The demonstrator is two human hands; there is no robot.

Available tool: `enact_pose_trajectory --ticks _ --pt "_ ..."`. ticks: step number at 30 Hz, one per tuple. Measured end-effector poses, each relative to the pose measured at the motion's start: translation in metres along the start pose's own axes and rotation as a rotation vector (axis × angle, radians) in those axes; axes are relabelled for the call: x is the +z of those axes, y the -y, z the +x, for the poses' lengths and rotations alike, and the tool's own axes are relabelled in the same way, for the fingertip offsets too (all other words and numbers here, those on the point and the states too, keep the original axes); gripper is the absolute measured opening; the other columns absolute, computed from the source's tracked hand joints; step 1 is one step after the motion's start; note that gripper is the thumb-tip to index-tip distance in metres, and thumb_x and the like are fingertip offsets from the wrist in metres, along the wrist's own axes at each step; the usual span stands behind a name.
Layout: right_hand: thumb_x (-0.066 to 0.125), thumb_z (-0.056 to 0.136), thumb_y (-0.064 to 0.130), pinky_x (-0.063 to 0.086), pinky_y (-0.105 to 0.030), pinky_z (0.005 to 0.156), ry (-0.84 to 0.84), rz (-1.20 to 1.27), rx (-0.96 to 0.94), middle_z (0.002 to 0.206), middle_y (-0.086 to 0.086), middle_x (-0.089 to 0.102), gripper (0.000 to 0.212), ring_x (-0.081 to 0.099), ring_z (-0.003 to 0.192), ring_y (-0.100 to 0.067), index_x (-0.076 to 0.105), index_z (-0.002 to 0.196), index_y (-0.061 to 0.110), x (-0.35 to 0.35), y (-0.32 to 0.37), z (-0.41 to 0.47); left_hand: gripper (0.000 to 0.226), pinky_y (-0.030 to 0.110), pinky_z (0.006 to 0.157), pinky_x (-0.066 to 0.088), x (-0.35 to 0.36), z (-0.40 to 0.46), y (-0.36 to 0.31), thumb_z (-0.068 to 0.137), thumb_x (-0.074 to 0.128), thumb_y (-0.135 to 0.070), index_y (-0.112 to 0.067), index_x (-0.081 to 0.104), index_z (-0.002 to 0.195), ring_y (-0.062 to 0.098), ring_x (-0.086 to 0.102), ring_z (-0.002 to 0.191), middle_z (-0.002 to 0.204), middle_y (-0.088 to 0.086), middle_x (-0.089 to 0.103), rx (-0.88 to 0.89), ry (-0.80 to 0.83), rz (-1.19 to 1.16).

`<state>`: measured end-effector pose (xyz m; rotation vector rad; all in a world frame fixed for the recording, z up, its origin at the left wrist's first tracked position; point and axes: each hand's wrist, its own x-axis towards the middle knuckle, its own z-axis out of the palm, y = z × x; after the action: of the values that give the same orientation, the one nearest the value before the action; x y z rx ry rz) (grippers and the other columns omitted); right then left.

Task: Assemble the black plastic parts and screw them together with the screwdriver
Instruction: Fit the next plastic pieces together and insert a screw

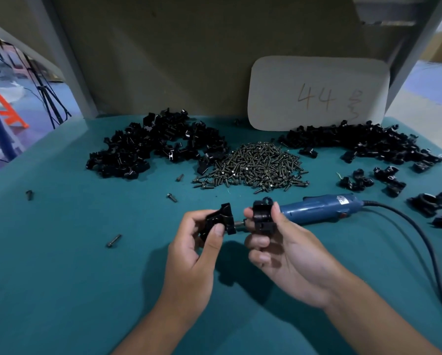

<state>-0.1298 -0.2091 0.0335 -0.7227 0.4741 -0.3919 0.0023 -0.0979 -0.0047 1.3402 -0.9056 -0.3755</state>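
**Now: bringing the two halves together**

Here the left hand [202, 242] pinches one black part [218, 221] between thumb and fingers, and the right hand [273, 242] grips the other black part [262, 216]; both are held just in front of the blue screwdriver [317, 208], which lies untouched on the teal table [61, 278]. To mate them well, I would square the faces and line up the screw holes before pressing. Both parts are glossy, angular mouldings. The screw pile [253, 167] lies behind the screwdriver.

Teal-covered table [61, 278] against a drab backboard [163, 60]; blue floor [68, 98] at left.
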Motion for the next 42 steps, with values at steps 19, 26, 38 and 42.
enact_pose_trajectory --ticks 19,26,38,42 --pt "0.068 0.076 -0.01 0.058 -0.023 0.081 0.059 -0.004 -0.182 0.113 -0.012 0.074 0.045 0.072 0.106 -0.02 0.075 0.115 0.011 -0.0042 -0.0006 0.0015 0.017 0.017 0.074 0.049 -0.0008 0.0025 0.0001 0.089 0.057 -0.051 -0.043 0.062 0.103 0.004 0.063 0.081 0.089 -0.017 0.068 -0.015 -0.039 -0.058" --pt "0.084 0.064 0.01 0.055 -0.02 0.083 -0.016 -0.367 -0.478 0.1 0.006 0.072 0.041 0.069 0.098 -0.009 0.076 0.098 0.03 -0.0053 -0.0011 0.0025 0.029 0.037 0.085 0.053 0.0003 -0.0015 0.0031 0.091 0.058 -0.053 -0.045 0.059 0.119 0.015 0.067 0.088 0.096 -0.002 0.07 -0.009 0.012 -0.061" --pt "0.086 0.068 0.02 0.051 -0.02 0.092 0.037 -0.493 -0.484 0.107 0.004 0.074 0.04 0.068 0.106 -0.011 0.075 0.105 0.031 -0.0056 -0.0043 0.0018 0.032 0.017 0.086 0.051 0.0004 -0.0012 -0.0023 0.085 0.068 -0.052 -0.047 0.06 0.116 0.012 0.069 0.104 0.111 -0.011 0.072 0.004 0.029 -0.034" --pt "0.085 0.072 0.02 0.051 -0.021 0.095 0.043 -0.546 -0.491 0.112 0.001 0.074 0.041 0.068 0.11 -0.015 0.074 0.109 0.031 -0.0044 -0.0041 0.0001 0.028 0.02 0.082 0.053 -0.0008 -0.0017 -0.0023 0.088 0.065 -0.053 -0.046 0.06 0.114 0.011 0.069 0.097 0.105 -0.012 0.071 0.02 0.041 -0.004"
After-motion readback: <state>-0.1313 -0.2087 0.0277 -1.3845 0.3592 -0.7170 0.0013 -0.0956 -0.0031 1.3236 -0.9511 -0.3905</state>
